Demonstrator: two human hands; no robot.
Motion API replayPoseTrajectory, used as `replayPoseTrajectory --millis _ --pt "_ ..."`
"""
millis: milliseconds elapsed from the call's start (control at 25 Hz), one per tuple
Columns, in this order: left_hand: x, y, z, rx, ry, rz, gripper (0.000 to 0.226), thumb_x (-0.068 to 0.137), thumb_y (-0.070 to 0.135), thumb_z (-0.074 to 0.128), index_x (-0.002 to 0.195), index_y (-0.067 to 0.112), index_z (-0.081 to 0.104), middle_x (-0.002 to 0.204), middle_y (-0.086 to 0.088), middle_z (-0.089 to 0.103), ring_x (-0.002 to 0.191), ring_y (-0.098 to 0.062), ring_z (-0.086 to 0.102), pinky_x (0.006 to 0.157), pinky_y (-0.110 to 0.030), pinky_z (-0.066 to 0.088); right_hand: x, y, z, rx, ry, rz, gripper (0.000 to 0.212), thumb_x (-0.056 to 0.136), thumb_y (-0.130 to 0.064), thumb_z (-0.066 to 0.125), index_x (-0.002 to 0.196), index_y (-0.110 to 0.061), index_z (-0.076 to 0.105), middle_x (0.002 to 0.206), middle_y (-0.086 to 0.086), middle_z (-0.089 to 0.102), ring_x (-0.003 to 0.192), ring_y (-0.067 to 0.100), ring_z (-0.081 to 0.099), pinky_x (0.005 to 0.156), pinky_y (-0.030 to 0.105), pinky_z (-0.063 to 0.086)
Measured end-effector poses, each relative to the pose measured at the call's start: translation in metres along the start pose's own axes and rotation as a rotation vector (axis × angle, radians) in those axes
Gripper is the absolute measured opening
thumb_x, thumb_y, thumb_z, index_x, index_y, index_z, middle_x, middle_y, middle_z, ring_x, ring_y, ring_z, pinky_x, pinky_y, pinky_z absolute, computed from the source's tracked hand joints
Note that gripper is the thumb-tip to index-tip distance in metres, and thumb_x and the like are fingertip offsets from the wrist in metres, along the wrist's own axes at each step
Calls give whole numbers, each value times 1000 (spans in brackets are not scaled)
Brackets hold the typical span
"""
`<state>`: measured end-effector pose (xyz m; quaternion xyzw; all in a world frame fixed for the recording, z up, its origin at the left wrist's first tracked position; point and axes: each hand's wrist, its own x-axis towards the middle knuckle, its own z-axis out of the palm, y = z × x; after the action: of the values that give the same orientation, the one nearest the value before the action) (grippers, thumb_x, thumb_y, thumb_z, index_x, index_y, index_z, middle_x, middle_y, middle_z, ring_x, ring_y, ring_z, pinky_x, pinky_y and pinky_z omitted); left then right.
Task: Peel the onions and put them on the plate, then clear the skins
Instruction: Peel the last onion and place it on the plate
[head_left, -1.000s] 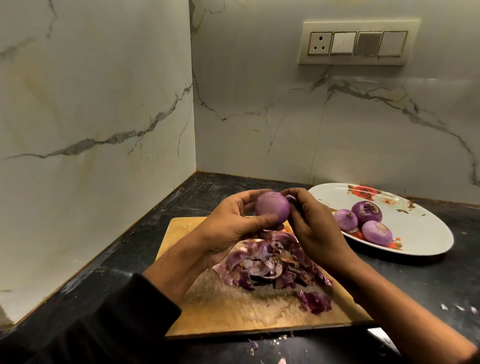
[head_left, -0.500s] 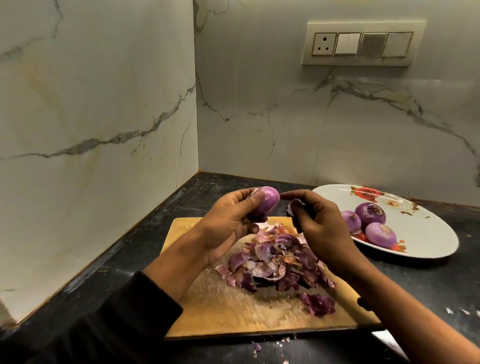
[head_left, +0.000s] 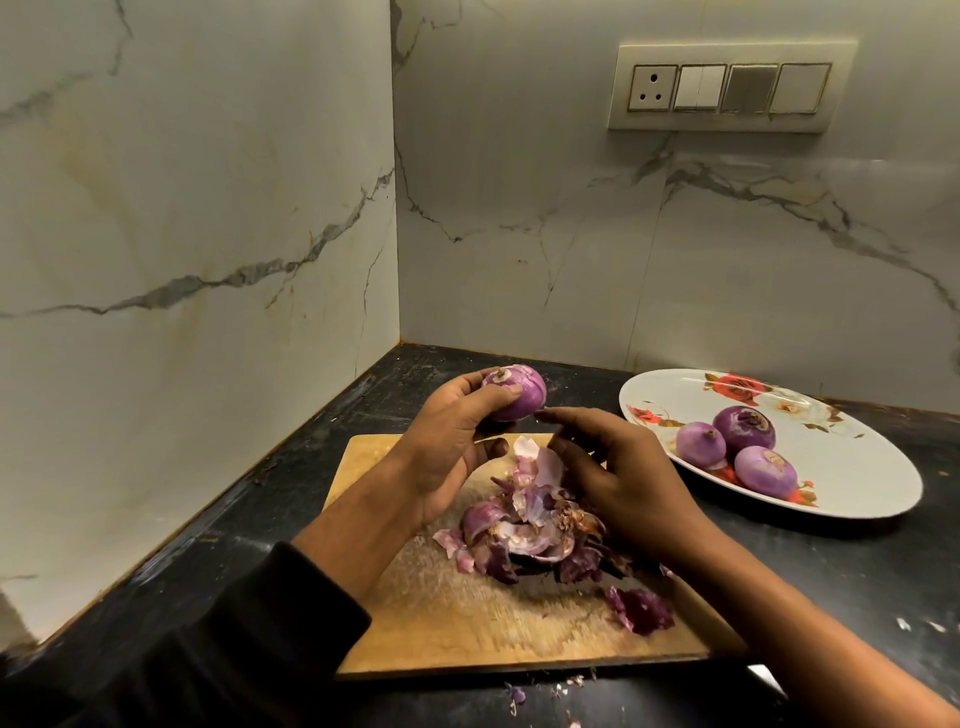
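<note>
My left hand (head_left: 441, 447) grips a peeled purple onion (head_left: 519, 395) above the far edge of the wooden cutting board (head_left: 441, 613). My right hand (head_left: 618, 467) hovers just right of the onion with fingers extended toward it, holding nothing that I can see. A pile of purple onion skins (head_left: 535, 530) lies on the board under both hands. Three peeled onions (head_left: 737, 452) sit on the white flowered plate (head_left: 857, 467) at the right.
The black countertop (head_left: 831, 571) meets marble walls at the left and back, forming a corner. A switch panel (head_left: 727, 85) hangs on the back wall. Small skin scraps (head_left: 519, 693) lie on the counter in front of the board.
My left hand has turned the onion and lifted it slightly. My right hand let go of a piece of skin, which now lies on the pile, and its fingers opened.
</note>
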<state>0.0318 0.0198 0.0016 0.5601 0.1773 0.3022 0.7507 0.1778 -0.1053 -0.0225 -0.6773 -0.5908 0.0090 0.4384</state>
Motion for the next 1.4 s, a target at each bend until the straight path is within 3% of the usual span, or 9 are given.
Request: replayPoseTrajectory --millis 200,320,560,720,960,1160,1280,1400 --pt "-2 -1 1 75 -62 24 33 88 7 68 120 14 64 108 -7 70 84 -12 65 64 -22 51 2 -2 -2 85 174 16 24 97 -24 60 119 -31 64 101 -16 70 92 -3 66 79 19 56" --pt "-4 0 3 44 -145 -2 48 81 4 72 126 13 62 115 -10 68 94 -18 71 71 -23 56 4 -7 -4 289 143 77 37 95 -42 51 129 -27 57 102 -7 69 86 5 69 70 20 55" --pt "-6 -2 5 107 -225 12 58 74 17 75 130 15 60 119 -13 70 110 -29 69 95 -43 56 4 -4 -6 318 179 83 25 101 -11 52 120 -20 66 99 3 71 74 11 68 61 24 57" --pt "-6 0 5 151 -214 63 57 75 22 74 129 20 59 113 -4 74 102 -19 72 77 -28 58 4 -7 -5 410 176 90 26 100 -17 53 122 -14 66 103 4 72 81 17 72 64 30 61" --pt "-7 0 4 159 -219 67 54 79 13 72 131 17 58 114 -10 71 97 -22 73 66 -25 58 2 -13 -9 470 139 113 34 88 -33 63 118 -17 68 102 0 73 86 14 74 66 26 59" --pt "-5 -1 4 227 -187 105 46 85 4 71 127 18 60 119 -13 68 95 -23 74 66 -25 58 3 -12 -9 430 135 87 21 97 -19 58 115 -24 65 103 0 72 84 14 72 63 24 58" --pt "-5 -1 4 159 -172 94 47 79 10 73 124 16 61 115 -13 70 94 -27 74 67 -26 60 4 -8 -6 367 143 64 28 99 -17 55 126 -15 64 113 5 69 91 12 70 66 27 59" --pt "-4 -1 3 80 -153 77 47 77 19 70 122 10 62 112 -17 71 89 -27 74 68 -28 61 4 -6 -4 250 133 12 41 98 -20 59 138 -14 57 124 1 65 104 12 67 79 32 61"
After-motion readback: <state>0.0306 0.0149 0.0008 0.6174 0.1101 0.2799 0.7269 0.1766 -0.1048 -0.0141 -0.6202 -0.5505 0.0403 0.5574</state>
